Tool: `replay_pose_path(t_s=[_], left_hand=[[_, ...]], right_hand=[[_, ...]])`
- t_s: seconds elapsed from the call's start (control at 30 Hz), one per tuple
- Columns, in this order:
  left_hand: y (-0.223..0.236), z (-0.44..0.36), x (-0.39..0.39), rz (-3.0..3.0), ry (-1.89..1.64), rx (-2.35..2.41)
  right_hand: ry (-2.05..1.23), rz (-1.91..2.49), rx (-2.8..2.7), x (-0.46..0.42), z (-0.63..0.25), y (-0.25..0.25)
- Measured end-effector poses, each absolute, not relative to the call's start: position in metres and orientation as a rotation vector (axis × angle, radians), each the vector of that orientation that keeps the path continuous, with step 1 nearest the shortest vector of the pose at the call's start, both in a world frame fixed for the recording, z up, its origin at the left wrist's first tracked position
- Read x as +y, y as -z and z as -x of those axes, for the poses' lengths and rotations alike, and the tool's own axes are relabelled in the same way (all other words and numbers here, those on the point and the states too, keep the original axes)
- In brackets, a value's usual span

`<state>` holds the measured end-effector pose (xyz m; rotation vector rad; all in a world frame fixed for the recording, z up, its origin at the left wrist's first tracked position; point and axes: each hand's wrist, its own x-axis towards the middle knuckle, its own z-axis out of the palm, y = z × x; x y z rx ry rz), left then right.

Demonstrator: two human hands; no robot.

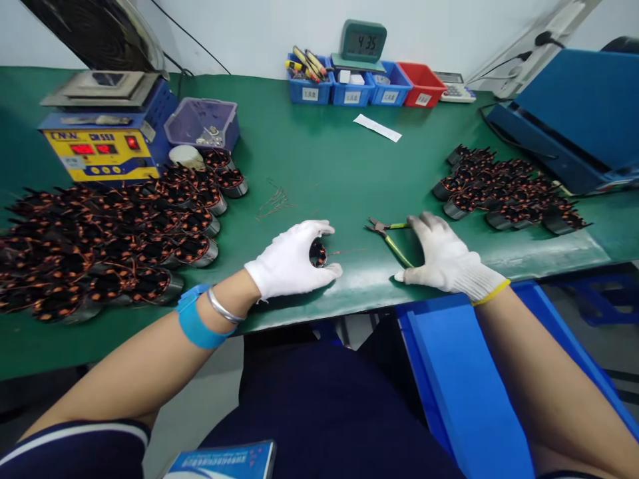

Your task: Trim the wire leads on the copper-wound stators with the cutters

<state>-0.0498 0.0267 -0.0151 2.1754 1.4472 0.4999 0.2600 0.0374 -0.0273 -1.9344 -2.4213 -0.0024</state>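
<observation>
My left hand [299, 261], in a white glove, curls around a small wire-wound motor stator [318, 253] near the front edge of the bench. Most of the stator is hidden by the hand; its dark top and some copper windings show, and a thin wire sticks out to the right. My right hand [439, 256], also gloved, rests on the bench with thumb and fingers spread. Between them lie the green handles of a pair of cutting pliers [389, 241], whose jaws point left. The fingertips are at the upper handle; whether they touch it I cannot tell.
Many stators [104, 246] crowd the left, with another group [509, 189] at right. Wire scraps [276, 201] lie behind my left hand. A yellow-blue soldering station [107, 150], purple bin [200, 120], blue bins [352, 93], red bin [422, 83], and clock [363, 41] stand behind.
</observation>
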Motion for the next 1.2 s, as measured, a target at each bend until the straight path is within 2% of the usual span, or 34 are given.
replay_pose_path(t_s=[0.17,0.33,0.47,0.53,0.67,0.73,0.83,0.9,0.97,1.2], left_hand=[[0.02,0.049,0.031,-2.17,-0.47,1.467],[0.021,0.052,0.034,-2.207,-0.443,1.55],[0.023,0.052,0.036,-2.18,-0.511,1.451],[0.025,0.052,0.037,-2.161,-0.526,1.436],[0.026,0.05,0.037,-2.157,-0.538,1.457],[0.025,0.049,0.037,-2.159,-0.546,1.45],[0.025,0.048,0.037,-2.156,-0.553,1.439],[0.026,0.048,0.038,-2.163,-0.554,1.446],[0.027,0.048,0.038,-2.177,-0.561,1.454],[0.029,0.048,0.038,-2.242,-0.54,1.458]], right_hand=[[-0.027,2.073,-2.492,0.038,-0.26,0.02],[0.085,2.099,-2.671,0.025,-0.235,-0.002],[0.358,2.174,-2.582,0.026,-0.212,0.009],[0.322,2.087,-2.464,0.031,-0.208,0.02],[-0.147,1.766,-2.142,0.032,-0.208,0.033],[-0.624,1.63,-1.943,0.022,-0.203,0.028],[-1.509,1.379,-1.609,-0.002,-0.186,0.012],[-1.887,1.334,-1.408,-0.013,-0.175,0.002],[-2.034,1.384,-1.317,-0.018,-0.168,-0.004],[-2.071,1.471,-1.478,-0.012,-0.168,-0.007]])
